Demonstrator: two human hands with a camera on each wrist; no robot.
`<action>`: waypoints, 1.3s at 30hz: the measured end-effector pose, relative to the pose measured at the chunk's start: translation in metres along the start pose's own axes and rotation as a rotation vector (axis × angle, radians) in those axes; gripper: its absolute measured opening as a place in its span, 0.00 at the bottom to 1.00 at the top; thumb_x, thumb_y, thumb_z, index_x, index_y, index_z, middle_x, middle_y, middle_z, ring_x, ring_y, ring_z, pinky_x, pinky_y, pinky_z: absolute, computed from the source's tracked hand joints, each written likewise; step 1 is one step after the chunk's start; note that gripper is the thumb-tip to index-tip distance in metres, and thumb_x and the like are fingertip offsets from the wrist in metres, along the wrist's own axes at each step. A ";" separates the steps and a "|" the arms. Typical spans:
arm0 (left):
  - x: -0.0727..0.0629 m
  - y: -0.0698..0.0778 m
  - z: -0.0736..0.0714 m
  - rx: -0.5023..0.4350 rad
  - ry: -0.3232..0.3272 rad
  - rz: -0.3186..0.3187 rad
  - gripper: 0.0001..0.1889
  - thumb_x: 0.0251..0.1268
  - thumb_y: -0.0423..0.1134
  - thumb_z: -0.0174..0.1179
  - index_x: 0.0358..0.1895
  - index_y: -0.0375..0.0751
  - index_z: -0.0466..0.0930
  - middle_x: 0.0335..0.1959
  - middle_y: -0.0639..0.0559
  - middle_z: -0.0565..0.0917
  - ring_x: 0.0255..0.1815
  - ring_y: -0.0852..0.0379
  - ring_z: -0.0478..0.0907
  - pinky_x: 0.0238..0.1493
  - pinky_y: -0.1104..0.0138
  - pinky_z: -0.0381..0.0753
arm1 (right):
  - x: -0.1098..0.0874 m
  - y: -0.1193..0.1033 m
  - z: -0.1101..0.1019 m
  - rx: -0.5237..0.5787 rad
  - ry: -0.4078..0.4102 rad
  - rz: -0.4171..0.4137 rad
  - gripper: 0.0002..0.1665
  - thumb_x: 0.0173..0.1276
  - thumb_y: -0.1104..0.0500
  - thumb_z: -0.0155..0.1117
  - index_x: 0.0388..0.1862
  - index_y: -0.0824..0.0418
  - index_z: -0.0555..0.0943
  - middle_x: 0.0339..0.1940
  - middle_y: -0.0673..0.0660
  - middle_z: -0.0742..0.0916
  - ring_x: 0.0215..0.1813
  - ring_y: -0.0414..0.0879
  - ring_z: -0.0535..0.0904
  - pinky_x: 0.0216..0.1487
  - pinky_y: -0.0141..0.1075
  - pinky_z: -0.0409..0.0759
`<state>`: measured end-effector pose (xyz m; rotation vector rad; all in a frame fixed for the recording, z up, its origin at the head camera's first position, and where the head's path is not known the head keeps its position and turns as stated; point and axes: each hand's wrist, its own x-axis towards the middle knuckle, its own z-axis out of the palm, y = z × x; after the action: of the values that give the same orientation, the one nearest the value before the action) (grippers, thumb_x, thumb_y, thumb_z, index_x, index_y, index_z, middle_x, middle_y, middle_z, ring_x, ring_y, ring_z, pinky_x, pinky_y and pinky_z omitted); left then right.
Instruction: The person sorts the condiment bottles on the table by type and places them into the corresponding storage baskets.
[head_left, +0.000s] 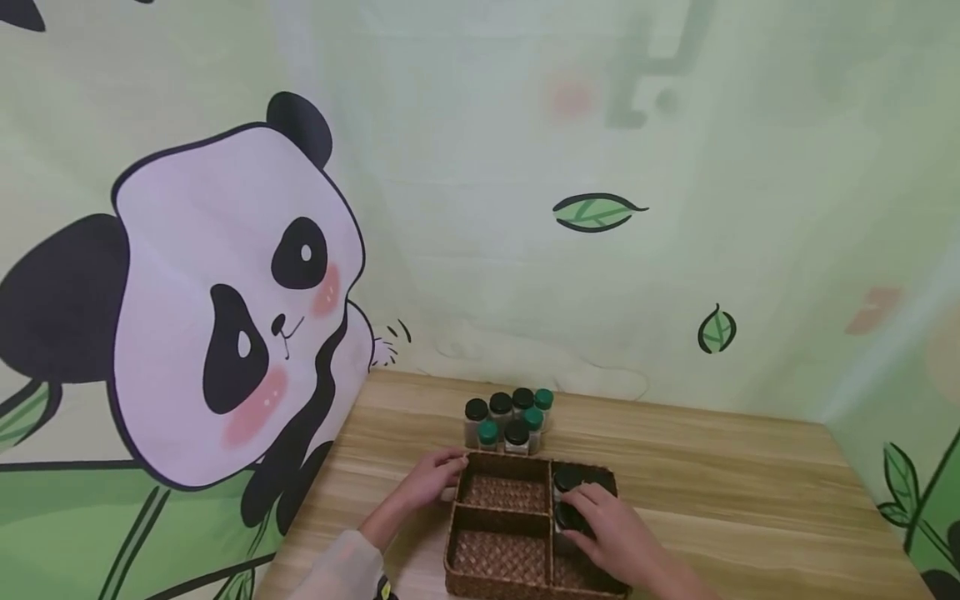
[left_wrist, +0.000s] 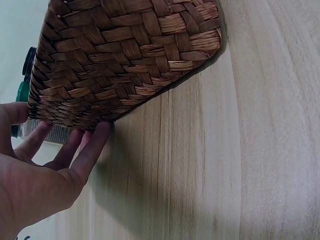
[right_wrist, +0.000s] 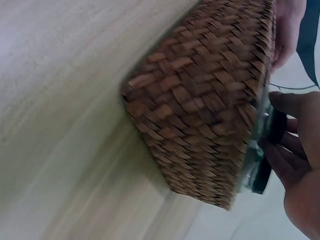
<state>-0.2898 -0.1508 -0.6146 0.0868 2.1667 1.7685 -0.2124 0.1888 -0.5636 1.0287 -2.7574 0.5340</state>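
Right hand (head_left: 618, 533) gripped a black-lidded jar (head_left: 568, 517) in the basket (head_left: 495, 586); left hand (head_left: 430, 481), fingers extended, touched the basket's far-left corner. Early release might have tipped the jar.

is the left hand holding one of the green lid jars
No, the left hand touches the basket near its far left corner, while the green-lidded jars stand beyond it.

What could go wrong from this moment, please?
First, the jar in the right hand may slip, as it seems gripped by its lid. Second, the other dark-lidded jar close by in the basket might get bumped. Third, pushing the basket back could topple the jars standing just behind it.
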 end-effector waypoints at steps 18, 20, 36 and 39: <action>0.001 -0.002 0.001 0.005 -0.011 0.007 0.28 0.84 0.49 0.54 0.74 0.32 0.72 0.71 0.28 0.75 0.67 0.27 0.77 0.50 0.42 0.87 | 0.014 0.006 -0.028 0.294 -0.001 0.114 0.16 0.74 0.54 0.73 0.55 0.61 0.86 0.50 0.55 0.88 0.50 0.52 0.87 0.49 0.48 0.87; 0.000 -0.001 0.001 0.004 -0.012 0.009 0.28 0.84 0.48 0.54 0.74 0.32 0.72 0.71 0.27 0.75 0.67 0.27 0.76 0.50 0.42 0.87 | 0.013 0.011 -0.031 0.332 0.027 0.157 0.17 0.75 0.53 0.73 0.55 0.63 0.86 0.49 0.56 0.89 0.50 0.53 0.87 0.50 0.50 0.87; -0.001 -0.002 0.001 0.031 0.015 0.003 0.31 0.83 0.51 0.55 0.76 0.31 0.70 0.71 0.27 0.74 0.67 0.28 0.77 0.52 0.43 0.86 | -0.012 0.069 -0.030 0.470 0.228 0.510 0.18 0.78 0.57 0.69 0.59 0.68 0.84 0.49 0.58 0.90 0.53 0.53 0.86 0.53 0.44 0.86; -0.002 0.000 0.001 0.029 0.008 0.005 0.30 0.83 0.50 0.55 0.75 0.31 0.70 0.71 0.27 0.74 0.66 0.28 0.77 0.52 0.43 0.86 | -0.018 0.075 -0.021 0.540 0.158 0.546 0.21 0.79 0.58 0.67 0.62 0.72 0.82 0.53 0.63 0.89 0.53 0.56 0.86 0.51 0.45 0.87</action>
<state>-0.2878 -0.1503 -0.6141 0.0927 2.1998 1.7433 -0.2482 0.2605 -0.5694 0.2465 -2.7855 1.4199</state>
